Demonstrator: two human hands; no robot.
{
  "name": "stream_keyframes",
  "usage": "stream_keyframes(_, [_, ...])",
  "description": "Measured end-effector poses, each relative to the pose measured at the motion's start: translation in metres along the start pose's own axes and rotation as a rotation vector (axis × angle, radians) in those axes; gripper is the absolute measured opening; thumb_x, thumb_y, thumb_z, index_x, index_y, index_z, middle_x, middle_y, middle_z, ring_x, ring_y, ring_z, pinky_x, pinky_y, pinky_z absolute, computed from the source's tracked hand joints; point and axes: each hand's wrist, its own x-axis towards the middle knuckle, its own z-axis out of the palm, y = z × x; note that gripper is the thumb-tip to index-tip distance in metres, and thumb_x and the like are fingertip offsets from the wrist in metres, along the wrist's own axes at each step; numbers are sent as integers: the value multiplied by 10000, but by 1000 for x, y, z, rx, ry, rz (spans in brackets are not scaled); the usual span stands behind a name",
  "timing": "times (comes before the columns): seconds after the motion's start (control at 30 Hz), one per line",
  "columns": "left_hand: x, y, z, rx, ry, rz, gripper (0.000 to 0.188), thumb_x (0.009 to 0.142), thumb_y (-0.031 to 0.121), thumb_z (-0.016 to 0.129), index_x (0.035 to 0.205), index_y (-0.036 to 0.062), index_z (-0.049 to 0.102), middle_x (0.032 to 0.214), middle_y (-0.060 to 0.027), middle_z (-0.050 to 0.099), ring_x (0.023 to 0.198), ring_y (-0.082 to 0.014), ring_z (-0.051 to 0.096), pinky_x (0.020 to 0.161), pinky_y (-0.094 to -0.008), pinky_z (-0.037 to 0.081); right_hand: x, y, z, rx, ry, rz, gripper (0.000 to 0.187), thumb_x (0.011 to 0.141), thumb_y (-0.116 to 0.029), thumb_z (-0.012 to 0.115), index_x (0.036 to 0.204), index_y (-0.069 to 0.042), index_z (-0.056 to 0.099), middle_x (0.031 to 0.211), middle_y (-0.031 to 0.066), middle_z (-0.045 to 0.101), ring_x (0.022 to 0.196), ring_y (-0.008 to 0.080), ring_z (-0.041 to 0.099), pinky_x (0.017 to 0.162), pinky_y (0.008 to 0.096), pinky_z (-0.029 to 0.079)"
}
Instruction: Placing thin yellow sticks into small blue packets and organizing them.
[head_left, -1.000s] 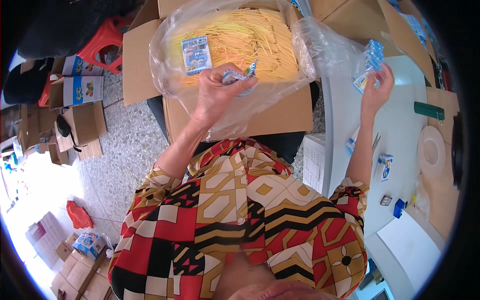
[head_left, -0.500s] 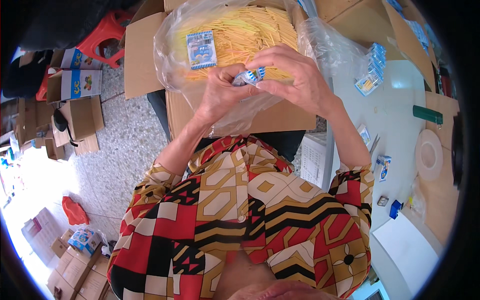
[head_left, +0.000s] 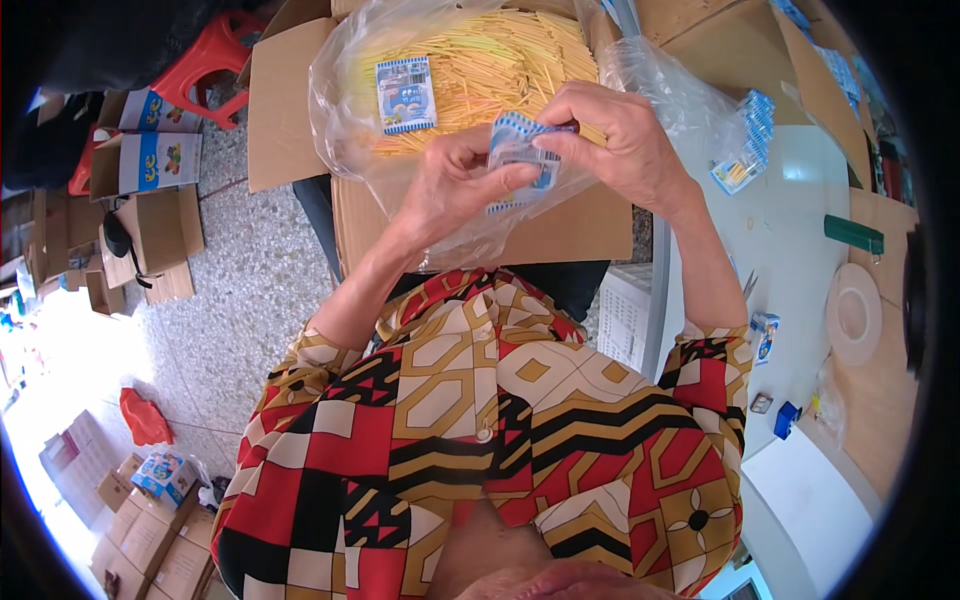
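A small blue-and-white plastic packet (head_left: 516, 152) is held up between my hands, its top edge striped. My left hand (head_left: 450, 190) pinches its left side, the thumb across its front. At the upper right edge, my right hand (head_left: 625, 150) grips the packet with thumb and bent fingers. Beneath both hands, thin yellow sticks (head_left: 490, 60), some pinkish, fill a cardboard box (head_left: 560, 235) lined with a clear plastic bag (head_left: 345, 110). A second packet (head_left: 406, 96) of the same look lies flat on the sticks, left of my hands. What is inside the held packet cannot be made out.
To the right stands a pale table (head_left: 785, 225) with a strip of packets (head_left: 745, 145), a green tool (head_left: 854, 233), a white ring (head_left: 854, 313) and a small blue object (head_left: 788, 419). Left on the speckled floor are a red stool (head_left: 205, 75) and cardboard boxes (head_left: 155, 235).
The packet, crumpled and edge-on before, now shows its flat face and hangs lower. My right hand has shifted slightly right, and my left thumb has come across the packet.
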Motion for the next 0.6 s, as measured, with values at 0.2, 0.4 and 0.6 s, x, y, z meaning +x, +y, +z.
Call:
stream_keyframes(0.2, [1, -7, -4, 260, 49, 67, 126, 779, 101, 698, 848, 1, 663, 702, 1, 615, 653, -25, 487, 570, -216, 419, -5, -2, 2, -13, 53, -7, 187, 734, -41, 688, 902, -19, 608, 825, 78, 597, 733, 189, 580, 666, 286, 464])
stream_keyframes(0.4, [4, -18, -8, 172, 159, 107, 88, 742, 58, 703, 758, -2, 641, 639, 20, 594, 601, -16, 466, 527, -197, 400, -9, -21, -2, -91, 239, -47, 275, 668, -41, 737, 921, -58, 629, 957, 64, 578, 765, 171, 575, 681, 276, 470])
stream_keyframes(0.6, [7, -24, -8, 154, 178, 145, 96, 713, 49, 703, 707, 2, 619, 620, 33, 578, 593, -7, 449, 509, -187, 379, -15, -24, 6, -347, 236, -218, 291, 621, -38, 751, 886, -62, 631, 938, 62, 568, 748, 191, 570, 652, 284, 480])
